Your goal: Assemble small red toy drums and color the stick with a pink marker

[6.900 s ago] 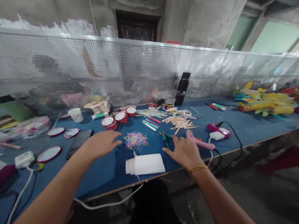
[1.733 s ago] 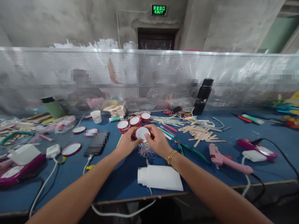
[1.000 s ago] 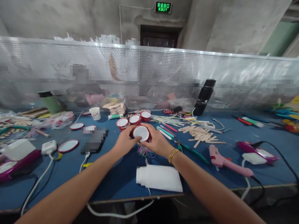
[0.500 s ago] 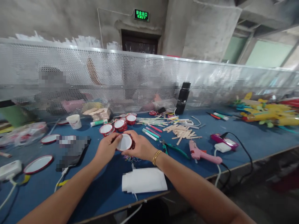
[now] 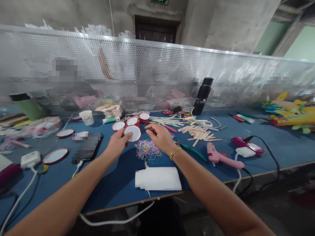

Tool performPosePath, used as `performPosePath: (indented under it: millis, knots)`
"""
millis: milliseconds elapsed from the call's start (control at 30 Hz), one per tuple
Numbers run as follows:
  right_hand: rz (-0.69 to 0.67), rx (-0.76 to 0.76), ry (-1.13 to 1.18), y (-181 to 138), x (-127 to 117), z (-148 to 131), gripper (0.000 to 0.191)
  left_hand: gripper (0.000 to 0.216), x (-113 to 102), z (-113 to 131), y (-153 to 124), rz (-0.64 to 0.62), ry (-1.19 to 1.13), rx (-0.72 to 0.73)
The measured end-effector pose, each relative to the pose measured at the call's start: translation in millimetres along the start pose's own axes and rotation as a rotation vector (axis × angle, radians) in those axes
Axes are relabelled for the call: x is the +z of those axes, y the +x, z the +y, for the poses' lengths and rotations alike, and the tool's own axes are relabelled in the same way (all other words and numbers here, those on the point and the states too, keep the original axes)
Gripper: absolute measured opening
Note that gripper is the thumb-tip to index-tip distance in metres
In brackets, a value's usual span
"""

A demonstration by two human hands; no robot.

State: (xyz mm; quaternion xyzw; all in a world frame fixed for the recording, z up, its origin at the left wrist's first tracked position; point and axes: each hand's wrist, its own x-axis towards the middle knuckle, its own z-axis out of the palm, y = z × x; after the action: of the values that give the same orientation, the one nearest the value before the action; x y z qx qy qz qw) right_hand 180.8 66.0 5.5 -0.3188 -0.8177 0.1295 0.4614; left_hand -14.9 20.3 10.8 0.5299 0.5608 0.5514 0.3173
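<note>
While the left hand (image 5: pixel 117 142) is pinching the red-rimmed white disc (image 5: pixel 132 133) in a narrow grip above the table (image 5: pixel 118 183), the right hand (image 5: pixel 159 137) is hovering just beside it, grip loose and empty.

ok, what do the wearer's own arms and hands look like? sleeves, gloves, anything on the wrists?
Both forearms are bare up to the frame edge, with no sleeves in view. The left hand and right hand have no gloves, and no rings can be made out. The only thing worn is a gold-coloured chain bracelet on the right wrist.
</note>
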Motion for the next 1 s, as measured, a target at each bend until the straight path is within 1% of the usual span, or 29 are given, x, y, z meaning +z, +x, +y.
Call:
performPosePath:
  millis: [100,167,233,300,367,433,467,533,633,700,767,800,867,933,1000]
  knots:
    - [-0.039,0.016,-0.084,3,-2,7,0.009,0.027,1,-2,1,-0.018,0.021,0.039]
    - [-0.115,0.005,-0.090,3,-4,9,0.006,0.026,1,-4,2,-0.020,0.039,0.066]
    - [-0.228,-0.058,-0.069,2,-6,8,0.002,0.025,0,-5,3,-0.003,0.044,0.082]
    - [-0.376,-0.134,-0.039,1,-8,7,0.007,0.026,0,-6,3,0.010,0.040,0.091]
    - [-0.520,-0.174,-0.017,-2,-9,7,0.016,0.026,-1,-6,3,0.010,0.040,0.097]
    - [-0.620,-0.181,-0.012,-5,-6,8,0.025,0.025,0,-7,3,0.000,0.044,0.099]
    - [-0.644,-0.176,-0.018,-6,-4,9,0.027,0.025,1,-7,3,-0.006,0.044,0.098]
    - [-0.628,-0.158,-0.054,-8,1,10,0.024,0.026,2,-7,3,-0.019,0.038,0.094]
    - [-0.494,-0.134,-0.128,-8,4,11,0.016,0.024,4,-8,3,-0.028,0.037,0.095]
    - [-0.423,-0.145,-0.147,-6,2,10,0.018,0.023,4,-7,2,-0.026,0.038,0.091]
    - [-0.409,-0.165,-0.143,-4,-5,9,0.018,0.024,3,-6,2,-0.017,0.042,0.087]
    - [-0.422,-0.171,-0.136,-3,-9,8,0.016,0.024,3,-6,2,-0.014,0.044,0.088]
    - [-0.489,-0.170,-0.118,-2,-19,5,0.010,0.025,3,-4,1,-0.012,0.047,0.095]
    - [-0.596,-0.155,-0.124,-3,-29,1,0.007,0.023,3,-4,1,-0.013,0.044,0.102]
    - [-0.712,-0.105,-0.156,-4,-36,-2,0.007,0.021,3,-3,1,-0.011,0.042,0.105]
